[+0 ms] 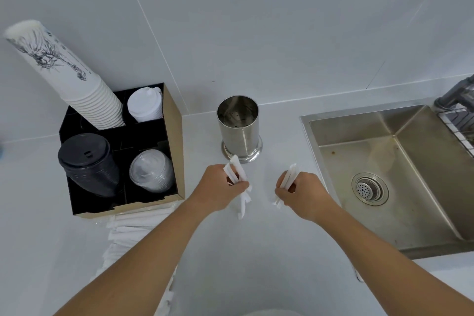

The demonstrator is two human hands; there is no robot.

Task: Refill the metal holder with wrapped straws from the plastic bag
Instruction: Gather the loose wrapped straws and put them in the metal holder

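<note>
One camera only, worn on the head, so no second view shares anything with it. It looks forward and steeply down onto a pale counter (269,251) from above, with the tiled wall (256,20) filling the upper half. The wide lens bends straight lines near the edges. Both forearms enter from the bottom edge and reach away from the lens, the left hand (218,187) and right hand (305,195) near the middle of the frame. The cup organiser (169,136) sits at left, the sink (384,161) at right, cut by the right edge.
</note>
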